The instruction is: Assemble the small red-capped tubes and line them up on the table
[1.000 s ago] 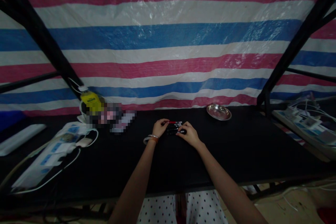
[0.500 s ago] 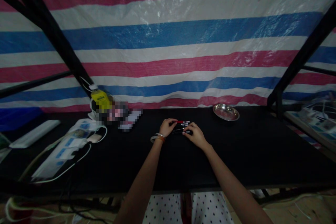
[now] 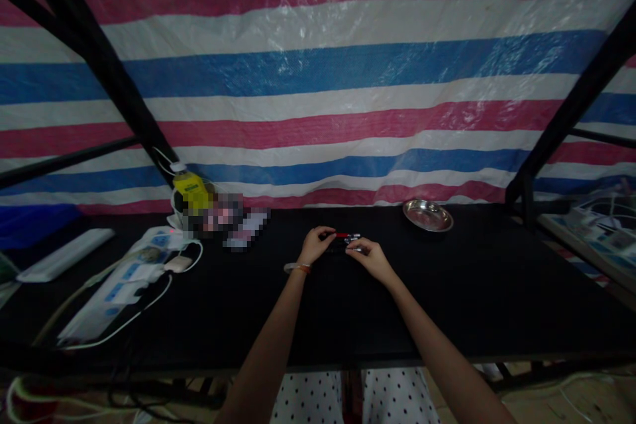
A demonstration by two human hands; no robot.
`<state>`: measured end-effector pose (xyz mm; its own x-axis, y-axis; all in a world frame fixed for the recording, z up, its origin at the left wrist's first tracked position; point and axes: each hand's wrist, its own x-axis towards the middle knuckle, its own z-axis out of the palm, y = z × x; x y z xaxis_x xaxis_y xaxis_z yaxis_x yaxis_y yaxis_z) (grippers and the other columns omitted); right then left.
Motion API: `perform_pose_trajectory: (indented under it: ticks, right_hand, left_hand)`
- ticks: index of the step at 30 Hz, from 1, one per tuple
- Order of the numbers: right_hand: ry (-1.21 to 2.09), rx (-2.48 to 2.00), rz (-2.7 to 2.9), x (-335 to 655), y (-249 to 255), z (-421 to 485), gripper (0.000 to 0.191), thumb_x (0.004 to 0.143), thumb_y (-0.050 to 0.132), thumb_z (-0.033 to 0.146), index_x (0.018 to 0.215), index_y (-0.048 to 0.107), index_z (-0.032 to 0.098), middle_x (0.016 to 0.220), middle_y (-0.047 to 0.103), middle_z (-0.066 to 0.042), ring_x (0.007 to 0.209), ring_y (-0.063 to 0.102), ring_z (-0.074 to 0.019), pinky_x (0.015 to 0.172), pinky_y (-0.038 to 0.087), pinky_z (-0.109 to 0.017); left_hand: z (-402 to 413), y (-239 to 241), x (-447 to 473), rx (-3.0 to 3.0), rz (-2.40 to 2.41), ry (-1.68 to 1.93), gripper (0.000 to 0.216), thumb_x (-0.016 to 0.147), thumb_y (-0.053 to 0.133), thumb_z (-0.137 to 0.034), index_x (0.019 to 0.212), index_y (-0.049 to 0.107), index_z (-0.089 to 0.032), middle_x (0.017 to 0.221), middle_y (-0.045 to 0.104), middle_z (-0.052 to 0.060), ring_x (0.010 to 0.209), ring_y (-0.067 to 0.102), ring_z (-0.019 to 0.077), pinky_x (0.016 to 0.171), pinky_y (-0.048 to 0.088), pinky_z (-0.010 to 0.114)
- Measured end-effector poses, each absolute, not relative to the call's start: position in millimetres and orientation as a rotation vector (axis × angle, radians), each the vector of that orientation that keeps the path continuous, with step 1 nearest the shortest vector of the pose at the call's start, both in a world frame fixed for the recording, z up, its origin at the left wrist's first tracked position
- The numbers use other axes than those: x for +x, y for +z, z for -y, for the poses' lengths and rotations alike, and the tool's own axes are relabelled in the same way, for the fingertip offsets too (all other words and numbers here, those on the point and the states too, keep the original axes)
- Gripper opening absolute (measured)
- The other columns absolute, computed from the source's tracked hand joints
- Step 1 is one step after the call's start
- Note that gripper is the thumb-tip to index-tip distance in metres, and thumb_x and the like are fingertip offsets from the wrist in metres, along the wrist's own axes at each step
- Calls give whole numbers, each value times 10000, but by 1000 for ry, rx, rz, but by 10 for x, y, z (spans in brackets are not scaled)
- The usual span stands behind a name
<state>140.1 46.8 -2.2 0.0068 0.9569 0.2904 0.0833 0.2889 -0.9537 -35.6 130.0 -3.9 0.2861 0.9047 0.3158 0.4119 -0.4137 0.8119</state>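
Both my hands are at the middle of a black table (image 3: 447, 291), on a small bunch of pens or markers (image 3: 342, 240) that lies crosswise; one has a red barrel, the others look dark with silvery ends. My left hand (image 3: 314, 245) curls its fingers round the left end of the bunch; a bangle sits on that wrist. My right hand (image 3: 371, 257) pinches the right end with its fingertips. The pens are small and dim, so their number is unclear.
A shallow metal dish (image 3: 428, 215) stands at the back right. At the left lie a white power strip with cables (image 3: 116, 281), a yellow object (image 3: 191, 191) and a white bar (image 3: 64, 254). Black frame posts (image 3: 99, 66) rise on both sides before a striped tarpaulin.
My hands have drawn closer together on the pens, which now lie in a tighter bunch. The view has shifted slightly; nothing else on the table moved.
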Motion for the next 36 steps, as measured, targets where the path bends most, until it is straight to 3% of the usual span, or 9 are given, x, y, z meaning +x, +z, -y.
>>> perform_pose_trajectory:
  ticks: [6,10,15,18,21,24,29,36]
  right_hand:
    - [1459,-714,614,1433,60,-499,262,594,795,322,717,625,163,631,576,31,464,410,-35,427,339,-168]
    - [1663,-495,391,1527,134,-488,211,679,747,270,685,568,159,601,547,49,407,341,-4,354,295,-117]
    - [1762,-485,401,1562,138,-478,197,743,693,293,717,544,167,571,514,69,351,261,5,295,225,-116]
    - [1757,-616,482,1532,121,-470,278,705,722,352,661,518,168,526,482,78,329,210,7,273,158,-135]
    - [1677,-749,571,1480,126,-445,332,642,763,386,625,520,160,482,441,81,333,219,7,282,131,-143]
    - [1593,-814,633,1437,150,-411,323,572,808,344,707,589,149,491,443,83,351,263,7,303,140,-140]
    - [1590,-842,661,1416,164,-390,361,505,836,295,768,646,135,510,472,75,369,289,6,316,146,-149]
    - [1612,-795,675,1417,147,-396,297,569,805,297,769,657,133,624,561,31,382,312,6,318,174,-150]
  left_hand:
    - [-1284,16,-306,1540,-1158,1334,338,755,565,-470,759,664,-147,746,669,49,742,610,169,678,467,274]
    - [-1188,90,-298,1578,-1243,1463,360,798,515,-490,762,634,-153,696,619,28,670,579,143,624,453,251]
    - [-989,205,-295,2103,-1284,1573,324,855,474,-417,1043,580,-175,882,587,46,706,534,127,687,457,267]
    - [-894,258,-280,2363,-1176,1571,457,847,483,-412,1228,455,-162,1013,569,89,786,545,154,751,465,309]
    - [-827,291,-262,2539,-1034,1557,541,830,489,-444,1271,407,-143,1096,558,130,892,559,196,782,466,339]
    - [-767,308,-235,2681,-940,1481,465,810,503,-451,1166,498,-151,1016,606,113,897,575,214,767,461,349]
    - [-713,294,-161,2741,-999,1385,200,825,495,-346,801,597,-176,738,600,54,700,551,165,654,435,298]
    - [-747,255,-119,2672,-1139,1294,330,863,443,-319,568,521,-193,610,488,24,618,474,136,614,388,277]
